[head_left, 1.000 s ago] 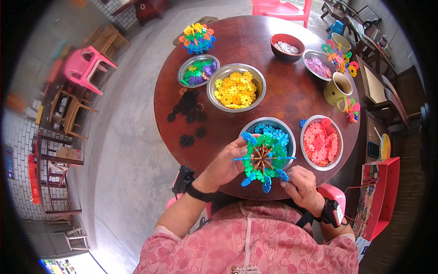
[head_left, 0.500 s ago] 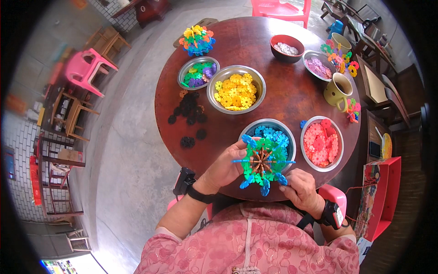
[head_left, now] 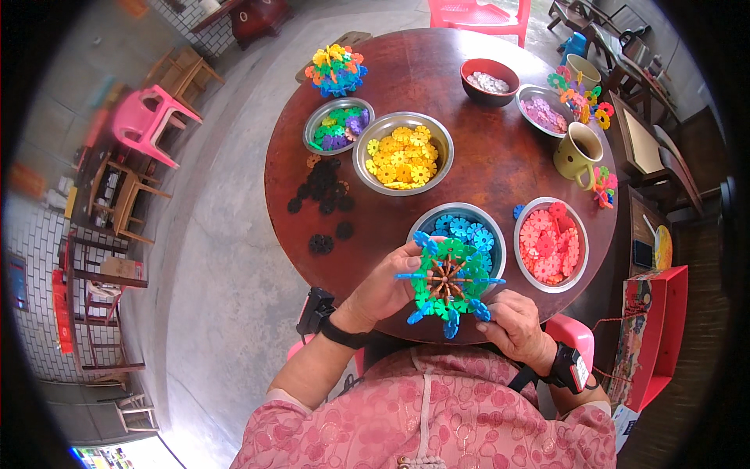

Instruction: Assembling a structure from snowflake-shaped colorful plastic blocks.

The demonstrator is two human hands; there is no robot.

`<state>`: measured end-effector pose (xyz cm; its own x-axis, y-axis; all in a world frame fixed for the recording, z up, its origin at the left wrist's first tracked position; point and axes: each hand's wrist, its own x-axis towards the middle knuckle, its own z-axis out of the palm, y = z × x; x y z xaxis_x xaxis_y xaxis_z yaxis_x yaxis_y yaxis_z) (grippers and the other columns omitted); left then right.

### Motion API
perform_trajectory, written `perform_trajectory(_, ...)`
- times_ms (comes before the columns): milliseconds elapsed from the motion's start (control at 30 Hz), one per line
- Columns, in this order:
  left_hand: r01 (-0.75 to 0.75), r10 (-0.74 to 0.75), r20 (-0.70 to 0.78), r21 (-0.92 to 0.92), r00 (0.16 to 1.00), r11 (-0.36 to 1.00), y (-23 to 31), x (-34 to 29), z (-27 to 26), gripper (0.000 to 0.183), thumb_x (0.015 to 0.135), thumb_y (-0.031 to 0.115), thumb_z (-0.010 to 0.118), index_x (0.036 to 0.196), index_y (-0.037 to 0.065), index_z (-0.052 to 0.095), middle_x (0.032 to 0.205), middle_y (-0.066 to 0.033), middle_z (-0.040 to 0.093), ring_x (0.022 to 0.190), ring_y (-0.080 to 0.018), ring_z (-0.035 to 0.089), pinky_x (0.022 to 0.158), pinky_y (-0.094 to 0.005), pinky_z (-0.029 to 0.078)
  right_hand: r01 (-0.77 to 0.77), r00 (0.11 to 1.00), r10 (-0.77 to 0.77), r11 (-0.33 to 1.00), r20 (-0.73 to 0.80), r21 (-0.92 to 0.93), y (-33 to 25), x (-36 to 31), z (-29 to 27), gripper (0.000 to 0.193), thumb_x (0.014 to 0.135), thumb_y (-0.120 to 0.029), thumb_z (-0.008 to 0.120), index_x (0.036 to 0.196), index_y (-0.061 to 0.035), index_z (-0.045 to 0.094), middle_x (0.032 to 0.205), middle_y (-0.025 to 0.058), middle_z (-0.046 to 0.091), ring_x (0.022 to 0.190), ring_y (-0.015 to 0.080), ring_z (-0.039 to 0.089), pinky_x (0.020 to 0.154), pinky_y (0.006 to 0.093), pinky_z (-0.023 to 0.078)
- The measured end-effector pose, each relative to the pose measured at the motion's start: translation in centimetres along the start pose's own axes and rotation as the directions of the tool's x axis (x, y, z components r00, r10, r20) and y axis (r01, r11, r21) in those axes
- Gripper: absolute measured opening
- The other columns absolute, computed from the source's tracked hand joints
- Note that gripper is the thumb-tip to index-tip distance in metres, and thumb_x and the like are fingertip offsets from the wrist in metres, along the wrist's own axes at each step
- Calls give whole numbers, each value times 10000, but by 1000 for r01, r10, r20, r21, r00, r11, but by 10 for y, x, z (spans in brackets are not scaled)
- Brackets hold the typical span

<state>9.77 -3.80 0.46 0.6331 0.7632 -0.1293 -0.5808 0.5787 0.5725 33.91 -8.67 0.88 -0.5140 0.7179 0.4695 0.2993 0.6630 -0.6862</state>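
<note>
A round piece built from interlocking plastic flower discs hangs over the table's near edge. Its green discs ring a brown spiky centre, and blue discs stick out around the outside. My left hand grips it by the left side, thumb on top, with some fingers hidden behind. At its lower right, the curled fingers of my right hand pinch a blue flower disc on its rim. Just beyond, partly covered by the piece, a metal bowl contains loose blue discs.
Right of it stands a bowl of pink discs; farther off is a bowl of yellow discs. Black discs lie loose at the table's left. A green mug stands at the right, and a finished-looking colourful disc ball at the far left.
The piece has tilted slightly in my hands, its lower-right blue disc dropping a little. Both hands stay in nearly the same place.
</note>
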Motion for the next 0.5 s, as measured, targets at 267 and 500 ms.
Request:
perform_trajectory(267,21,-21,7,-31,1000,999,-5,3,-2,531,880,246,577,1331,14,419,1279,-141,539,1155,-257,560,1000,-405,447,-57,998,57,998,-17,25,0,-5,-1,147,753,-69,683,812,-5,565,697,131,511,627,317,525,567,396,421)
perform_trajectory(500,-86,88,-29,43,996,995,0,3,-2,573,873,211,578,1366,-2,377,1312,-168,504,1186,-285,537,1005,-430,444,-91,995,93,994,-44,56,11,-1,0,150,814,-101,657,879,-1,567,731,148,522,654,339,531,585,405,420)
